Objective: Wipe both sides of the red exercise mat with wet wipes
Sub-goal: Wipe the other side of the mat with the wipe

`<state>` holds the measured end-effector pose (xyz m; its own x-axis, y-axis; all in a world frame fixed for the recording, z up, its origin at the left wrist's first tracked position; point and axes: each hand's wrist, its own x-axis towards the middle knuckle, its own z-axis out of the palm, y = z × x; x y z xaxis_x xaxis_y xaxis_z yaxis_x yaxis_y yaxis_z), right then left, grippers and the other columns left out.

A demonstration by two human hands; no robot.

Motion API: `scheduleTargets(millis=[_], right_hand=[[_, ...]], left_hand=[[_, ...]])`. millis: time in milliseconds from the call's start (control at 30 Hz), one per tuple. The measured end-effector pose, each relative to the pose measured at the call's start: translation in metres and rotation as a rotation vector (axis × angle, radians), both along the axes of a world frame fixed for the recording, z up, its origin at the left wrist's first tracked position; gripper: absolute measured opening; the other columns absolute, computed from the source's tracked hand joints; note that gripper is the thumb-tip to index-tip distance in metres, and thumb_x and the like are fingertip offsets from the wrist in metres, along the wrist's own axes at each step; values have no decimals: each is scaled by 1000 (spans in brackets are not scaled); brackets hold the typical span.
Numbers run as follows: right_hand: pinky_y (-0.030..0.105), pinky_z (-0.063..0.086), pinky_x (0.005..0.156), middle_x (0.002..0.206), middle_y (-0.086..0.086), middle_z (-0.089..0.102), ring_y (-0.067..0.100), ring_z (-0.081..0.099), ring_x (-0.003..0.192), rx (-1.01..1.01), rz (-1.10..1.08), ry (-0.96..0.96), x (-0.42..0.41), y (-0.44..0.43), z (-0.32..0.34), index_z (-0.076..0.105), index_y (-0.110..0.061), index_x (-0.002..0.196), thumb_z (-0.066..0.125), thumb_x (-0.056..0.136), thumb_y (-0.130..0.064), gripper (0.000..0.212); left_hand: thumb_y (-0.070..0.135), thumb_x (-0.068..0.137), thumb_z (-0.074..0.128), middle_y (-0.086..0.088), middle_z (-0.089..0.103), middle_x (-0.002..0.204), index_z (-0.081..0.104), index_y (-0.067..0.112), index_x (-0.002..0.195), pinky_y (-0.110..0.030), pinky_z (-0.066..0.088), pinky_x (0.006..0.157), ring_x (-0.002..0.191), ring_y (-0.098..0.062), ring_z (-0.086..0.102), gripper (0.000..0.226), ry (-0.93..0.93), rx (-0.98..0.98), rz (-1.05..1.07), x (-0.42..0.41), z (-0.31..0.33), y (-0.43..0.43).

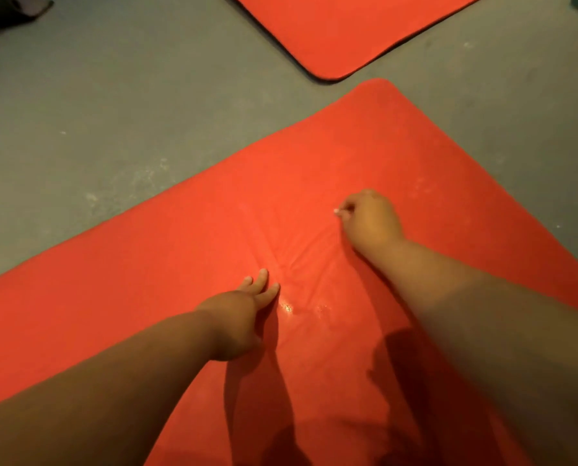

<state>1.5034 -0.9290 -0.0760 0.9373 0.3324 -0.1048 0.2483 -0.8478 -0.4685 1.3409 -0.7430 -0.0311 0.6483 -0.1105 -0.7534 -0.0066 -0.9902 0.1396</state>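
Note:
A red exercise mat lies flat on the grey floor and fills most of the view. My left hand presses on it with straight fingers, palm down. Farther out, my right hand is curled knuckles-up against the mat. A small white bit of wet wipe shows at its fingertips, and the rest of the wipe is hidden under the hand. The mat is creased between the two hands. A glossy wet patch sits just right of my left hand.
A second red mat with a dark edge lies at the top, a narrow strip of floor away from the near mat's corner. A dark object is at the top left corner.

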Motion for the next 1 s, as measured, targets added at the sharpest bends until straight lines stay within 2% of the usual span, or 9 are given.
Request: scheduleTargets(millis=[33,100,300,367,500,567,833,933,1000], right_hand=[[34,43,80,103,19,66,33,60,97,-38,-117,-5,17,-13,-1,72,-6,97,60,89,-19,20],[35,46,80,103,19,67,34,61,97,-139,-85,-14,17,-16,4,72,-4,97,59,89,-18,21],[36,46,82,100,9,60,29,57,97,-23,591,132,-143,7,14,68,-10,96,52,91,-18,18],[34,47,84,101,7,61,27,58,98,11,499,147,-135,-6,11,69,-13,98,53,90,-19,18],[33,46,78,100,19,69,33,63,95,-86,-86,54,-22,-60,10,73,-4,97,62,87,-19,20],[34,46,78,100,21,69,35,63,95,-141,-222,13,3,-81,12,73,-3,97,62,87,-17,20],[39,49,80,95,5,58,28,58,90,131,503,191,-180,-19,14,71,-14,91,50,88,-14,21],[35,46,83,96,8,61,27,59,93,127,308,153,-140,-37,5,73,-13,93,55,91,-20,19],[34,43,78,92,11,64,30,60,89,93,19,23,-88,-62,1,74,-11,89,63,86,-17,13]], left_hand=[[29,81,65,1,-22,158,-5,28,153,-37,23,117,148,-20,-1,100,-4,7,-2,-1,-1,-1],[29,82,65,-1,-23,158,-6,26,153,-36,22,117,148,-22,-2,100,-6,25,-3,-2,-1,-5],[29,82,68,-2,-22,158,-7,25,153,-37,21,117,148,-24,-1,103,-26,40,-1,-3,0,-8],[31,82,68,-2,-22,158,-7,24,153,-37,22,117,148,-24,-1,103,-30,53,-10,-5,-1,-9],[36,82,68,-3,-22,158,-7,24,153,-38,23,116,148,-25,-2,104,-33,68,23,-6,-5,-13],[37,82,68,-3,-23,158,-6,23,153,-39,23,117,148,-25,-2,104,-31,67,41,-6,-6,-15],[38,83,66,-6,-20,158,-2,22,154,-35,24,115,148,-27,2,99,-13,69,55,-3,-2,-14],[48,85,63,-10,-10,160,-1,18,154,-38,30,112,147,-30,12,99,-49,118,51,0,2,-23],[59,83,61,-15,14,158,-1,15,153,-39,38,104,140,-32,30,103,-147,161,110,1,3,-35]])
